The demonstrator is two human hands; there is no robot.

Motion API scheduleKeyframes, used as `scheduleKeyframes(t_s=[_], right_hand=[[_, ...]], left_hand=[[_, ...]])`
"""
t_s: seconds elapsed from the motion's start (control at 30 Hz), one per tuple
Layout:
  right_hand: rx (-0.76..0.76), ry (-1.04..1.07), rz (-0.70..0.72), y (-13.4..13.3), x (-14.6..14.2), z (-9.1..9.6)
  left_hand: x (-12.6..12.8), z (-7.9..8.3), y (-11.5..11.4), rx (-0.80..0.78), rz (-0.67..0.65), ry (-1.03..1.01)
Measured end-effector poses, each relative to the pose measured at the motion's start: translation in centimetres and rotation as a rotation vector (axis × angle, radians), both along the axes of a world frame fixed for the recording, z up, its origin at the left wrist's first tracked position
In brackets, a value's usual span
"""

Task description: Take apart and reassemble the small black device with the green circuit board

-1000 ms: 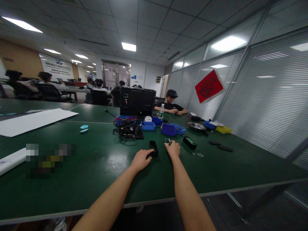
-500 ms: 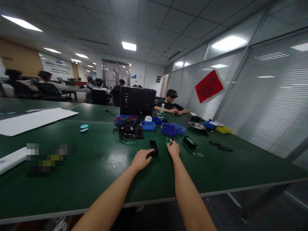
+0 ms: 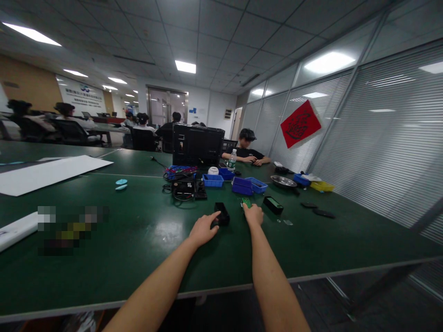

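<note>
From the head camera, both bare forearms stretch out over the dark green counter (image 3: 104, 258). The left hand (image 3: 202, 229) lies on the counter with its fingers curled over the near end of a small black box (image 3: 222, 213), gripping it where it sits, roughly at the middle of the counter. The right hand (image 3: 254, 215) is just beside it, fingers pinched on a small green part (image 3: 246, 202) that sticks out past the fingertips, low over the counter; whether the part touches the surface is too small to tell. Box and part are close together but apart. To the right of the right hand lies a longer black case (image 3: 273, 204), and beyond it a metal bowl (image 3: 284, 181) and a yellow tray (image 3: 321, 186). Behind the hands stand blue bins (image 3: 212, 180) and a tangle of cables (image 3: 185, 189), then a large black housing (image 3: 197, 146) with a water bottle (image 3: 231, 160) next to it. A person (image 3: 247, 151) sits at the far side of the counter — hands down on its surface. A white sheet (image 3: 48, 173) lies well off to the left, and a red paper square (image 3: 299, 123) hangs on the glass wall.
</note>
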State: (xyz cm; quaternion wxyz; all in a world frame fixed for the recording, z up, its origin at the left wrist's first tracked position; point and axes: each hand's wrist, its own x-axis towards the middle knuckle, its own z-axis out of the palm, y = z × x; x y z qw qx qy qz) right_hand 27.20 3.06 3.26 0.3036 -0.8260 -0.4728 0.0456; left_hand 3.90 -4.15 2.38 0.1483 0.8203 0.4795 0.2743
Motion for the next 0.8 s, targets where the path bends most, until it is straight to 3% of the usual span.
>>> scheduleKeyframes(t_s=[0.23, 0.4, 0.63, 0.7, 0.8], right_hand=[[0.043, 0.021, 0.072, 1.5, 0.6, -1.7], [0.183, 0.295, 0.154, 2.7, 0.9, -2.3], [0.432, 0.928, 0.367, 1.0, -1.7, 0.3], [0.45, 0.985, 0.455, 0.1, -2.5, 1.3], [0.412, 0.909, 0.54, -1.0, -3.3, 2.1]], left_hand=[[0.7, 0.1, -0.9, 0.112, -0.313, 0.172], [0.8, 0.1, -0.8, 0.118, -0.345, 0.258], [1.0, -0.1, -0.8, 0.161, -0.342, 0.34], [1.2, -0.3, -0.8, 0.167, -0.329, 0.359], [1.3, -0.5, -0.7, 0.155, -0.315, 0.377]])
